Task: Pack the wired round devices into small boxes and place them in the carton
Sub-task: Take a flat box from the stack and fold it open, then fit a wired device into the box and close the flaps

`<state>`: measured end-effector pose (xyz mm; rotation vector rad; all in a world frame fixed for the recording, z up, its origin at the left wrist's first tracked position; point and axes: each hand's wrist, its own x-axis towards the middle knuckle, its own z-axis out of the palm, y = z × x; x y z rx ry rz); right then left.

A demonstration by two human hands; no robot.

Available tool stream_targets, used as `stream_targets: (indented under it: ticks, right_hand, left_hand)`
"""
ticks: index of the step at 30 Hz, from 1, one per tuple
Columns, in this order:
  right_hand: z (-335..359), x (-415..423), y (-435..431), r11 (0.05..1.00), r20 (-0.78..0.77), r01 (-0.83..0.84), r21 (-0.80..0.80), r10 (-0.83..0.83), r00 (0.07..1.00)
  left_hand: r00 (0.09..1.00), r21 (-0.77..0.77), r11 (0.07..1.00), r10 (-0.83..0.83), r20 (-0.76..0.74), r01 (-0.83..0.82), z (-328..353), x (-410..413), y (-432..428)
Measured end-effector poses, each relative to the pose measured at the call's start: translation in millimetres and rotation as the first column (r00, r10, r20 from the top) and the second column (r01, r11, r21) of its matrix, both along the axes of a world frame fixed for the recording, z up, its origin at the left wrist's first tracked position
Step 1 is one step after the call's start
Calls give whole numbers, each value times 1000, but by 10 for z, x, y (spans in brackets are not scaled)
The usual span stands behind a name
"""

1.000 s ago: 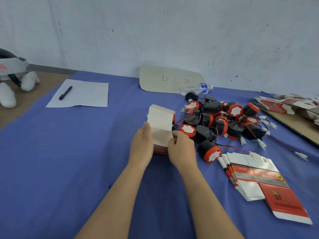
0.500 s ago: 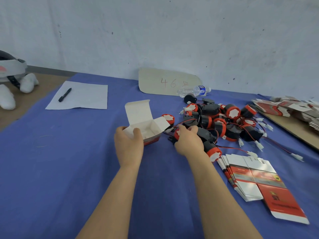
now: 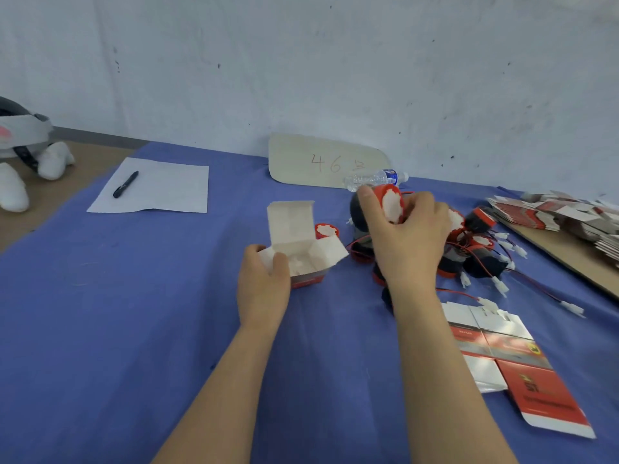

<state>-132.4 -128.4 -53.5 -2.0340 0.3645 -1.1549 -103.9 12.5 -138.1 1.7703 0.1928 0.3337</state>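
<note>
- 9 o'clock, far left: white and grey soft object (image 3: pixel 20 152), off the blue cloth and clear of the work.
- 10 o'clock: paper sheet (image 3: pixel 167 192) with a pen (image 3: pixel 125 184) lying on it, well apart from the hands.
- Centre: left hand (image 3: pixel 264 286) curled round the near-left corner of the open small box (image 3: pixel 301 249), steadying it on the worktop (image 3: pixel 100 329); lid flap upright, side flaps spread, inside apparently empty.
- At the box's 1 o'clock, just behind it: one loose device (image 3: pixel 326 231).
- 12 o'clock, by the wall: cardboard sign (image 3: pixel 321 160) and a water bottle (image 3: pixel 375 178) on its side.
- Right of centre: right hand (image 3: pixel 408 242) gripping a wired round device (image 3: pixel 390 202), held above the pile (image 3: pixel 469 252) at the box's 2 o'clock.
- Step judged in hand: loading one device. Next: carry toward 9 o'clock, lower between the flaps, tuck in the wire, close the lid.
- Likely hindrances: tangled red wires dragging neighbours; right-hand flap leaning into the path.
- 4 o'clock: flat box blanks (image 3: pixel 502 346); 3 o'clock: more blanks (image 3: pixel 552 212) stacked on a board.
- Carton not in view.
</note>
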Motion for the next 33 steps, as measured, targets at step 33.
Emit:
stream_targets:
  ticks: [33]
  right_hand:
    - [-283,240,171,793,-852,-545,-273,65,520]
  left_hand:
    - [991,310,942,-111,-67,127,-121,26,-98]
